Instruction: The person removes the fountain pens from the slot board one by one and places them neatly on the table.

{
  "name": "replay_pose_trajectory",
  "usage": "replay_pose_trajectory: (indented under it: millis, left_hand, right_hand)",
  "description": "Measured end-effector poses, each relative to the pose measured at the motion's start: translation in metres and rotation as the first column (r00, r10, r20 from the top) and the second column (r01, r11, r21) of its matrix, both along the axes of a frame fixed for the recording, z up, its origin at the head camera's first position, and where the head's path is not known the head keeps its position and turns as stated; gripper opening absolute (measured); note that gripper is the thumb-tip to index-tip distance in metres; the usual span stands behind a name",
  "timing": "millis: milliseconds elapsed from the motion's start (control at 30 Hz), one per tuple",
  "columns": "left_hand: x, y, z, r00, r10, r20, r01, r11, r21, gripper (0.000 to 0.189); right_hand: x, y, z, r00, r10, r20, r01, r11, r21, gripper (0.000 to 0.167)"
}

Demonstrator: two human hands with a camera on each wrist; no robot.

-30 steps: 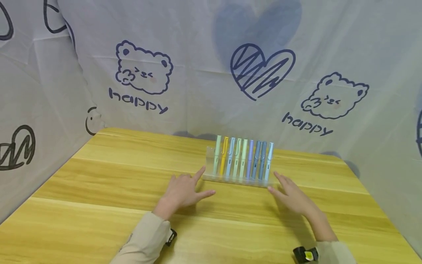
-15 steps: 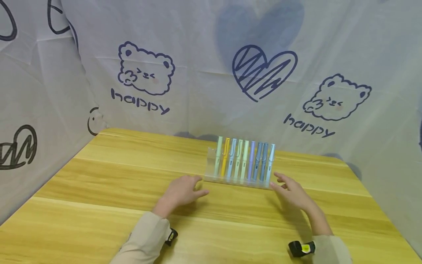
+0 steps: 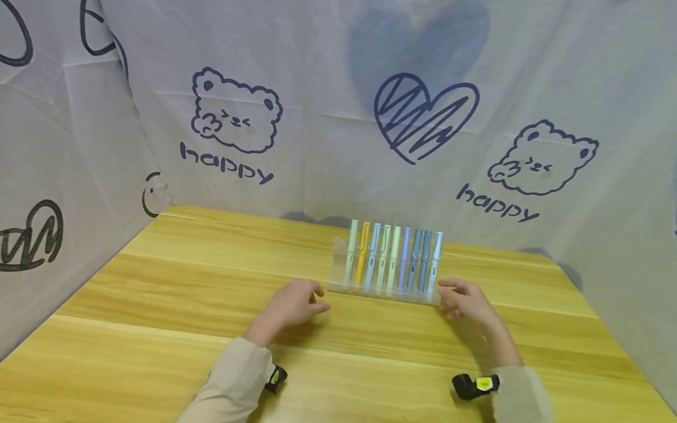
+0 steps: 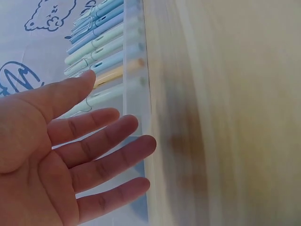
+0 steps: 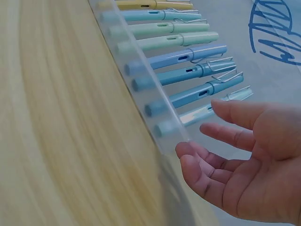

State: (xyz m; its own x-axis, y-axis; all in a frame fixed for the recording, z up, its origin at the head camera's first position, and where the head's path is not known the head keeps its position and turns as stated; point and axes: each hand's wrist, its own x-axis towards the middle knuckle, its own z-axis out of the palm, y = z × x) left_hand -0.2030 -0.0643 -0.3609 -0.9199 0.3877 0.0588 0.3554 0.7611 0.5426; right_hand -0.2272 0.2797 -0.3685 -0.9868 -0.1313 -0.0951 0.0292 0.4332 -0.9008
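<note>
A clear plastic pen stand [image 3: 338,267] stands toward the back of the table with several capped pens upright in a row. Among them are a yellow pen [image 3: 362,252], a purple pen [image 3: 404,258] and a light blue pen [image 3: 435,261] at the right end. My left hand [image 3: 292,302] is just left of the stand's front corner, palm facing inward, fingers spread and relaxed in the left wrist view, holding nothing. At the right end, my right hand [image 3: 468,302] is close beside the stand with loosely bent fingers and nothing in them; whether its fingertips touch the stand I cannot tell.
The wooden table [image 3: 158,282] reaches back to a white curtain [image 3: 322,164] printed with bears and hearts. A second curtain side [image 3: 90,153] borders the left. Black wrist cameras [image 3: 465,386] sit on both wrists.
My left hand has drawn back slightly from the stand, its index finger less extended. The fingers of my right hand have bent more at the stand's right end. The pens stay in place.
</note>
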Motion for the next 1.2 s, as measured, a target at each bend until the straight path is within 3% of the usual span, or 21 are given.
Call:
replay_pose_trajectory:
  millis: [233, 533, 867, 1033, 1200]
  left_hand:
    - [-0.004, 0.002, -0.003, 1.0, 0.004, 0.009, -0.004, 1.0, 0.024, 0.03]
    - [-0.008, 0.006, -0.004, 1.0, -0.001, 0.019, 0.001, 1.0, 0.029, 0.031]
    - [-0.013, 0.01, -0.004, 0.998, -0.012, 0.058, 0.009, 0.999, 0.045, 0.032]
    - [-0.018, 0.013, -0.004, 0.995, -0.011, 0.094, 0.005, 0.998, 0.066, 0.032]
    - [-0.022, 0.016, -0.002, 0.997, -0.002, 0.083, -0.006, 0.994, 0.106, 0.03]
  right_hand:
    - [-0.004, 0.003, -0.011, 0.996, 0.014, 0.088, 0.0, 0.988, -0.154, 0.043]
    - [-0.006, 0.008, -0.024, 0.992, 0.039, 0.122, 0.008, 0.931, -0.366, 0.034]
    - [-0.007, 0.013, -0.038, 0.986, -0.062, 0.156, 0.119, 0.913, -0.391, 0.023]
    - [-0.007, 0.014, -0.04, 0.986, -0.05, 0.16, 0.111, 0.91, -0.399, 0.039]
    - [-0.009, 0.012, -0.039, 0.984, -0.059, 0.167, 0.12, 0.916, -0.382, 0.046]
